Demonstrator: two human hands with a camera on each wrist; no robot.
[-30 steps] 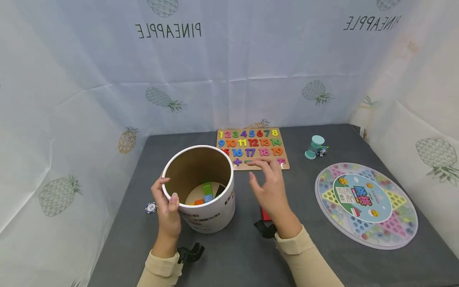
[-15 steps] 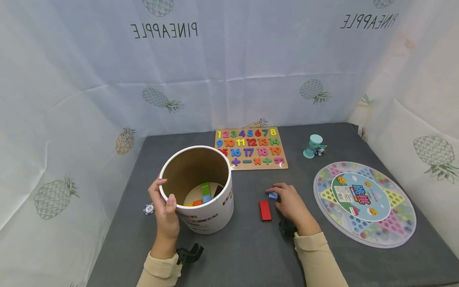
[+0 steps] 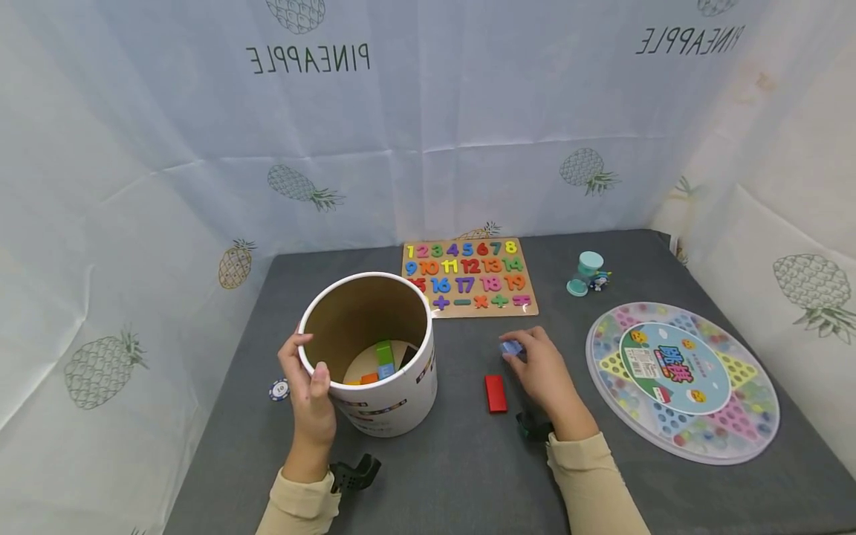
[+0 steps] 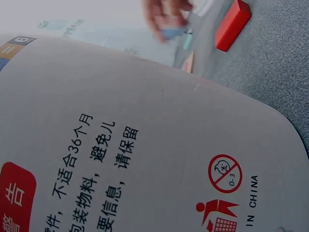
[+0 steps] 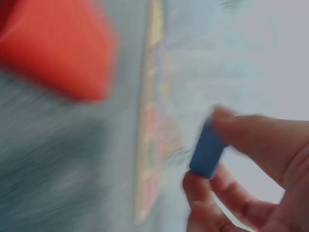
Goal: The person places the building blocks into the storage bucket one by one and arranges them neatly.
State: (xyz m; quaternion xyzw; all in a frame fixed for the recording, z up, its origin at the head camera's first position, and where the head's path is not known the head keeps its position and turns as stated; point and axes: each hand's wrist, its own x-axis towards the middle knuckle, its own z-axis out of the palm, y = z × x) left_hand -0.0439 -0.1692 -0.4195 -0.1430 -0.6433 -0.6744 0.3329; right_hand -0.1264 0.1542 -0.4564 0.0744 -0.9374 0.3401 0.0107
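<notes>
A tall white cardboard bucket (image 3: 394, 412) stands on the dark table, tipped slightly toward me. My left hand (image 3: 311, 401) grips its left rim, thumb outside on the near wall and fingertips over the edge. Inside lie a green block (image 3: 384, 351), a light blue block (image 3: 386, 370), an orange block (image 3: 369, 378) and a dark one (image 3: 409, 355). To the right of the bucket, my right hand (image 3: 545, 371) pinches a small blue block (image 5: 208, 151) between thumb and fingers, raised off the table. Just left of that hand a red block (image 3: 495, 394) lies flat.
Behind the bucket lies a wooden number puzzle board (image 3: 470, 279). A teal hourglass (image 3: 585, 273) and a small figurine (image 3: 600, 281) stand at the back right. A round Chinese checkers board (image 3: 682, 383) takes up the right side. A poker chip (image 3: 279, 389) lies left of the bucket.
My right hand moved from above the table down to the blue block, took hold of it and lifted it. The left hand and bucket have stayed in place.
</notes>
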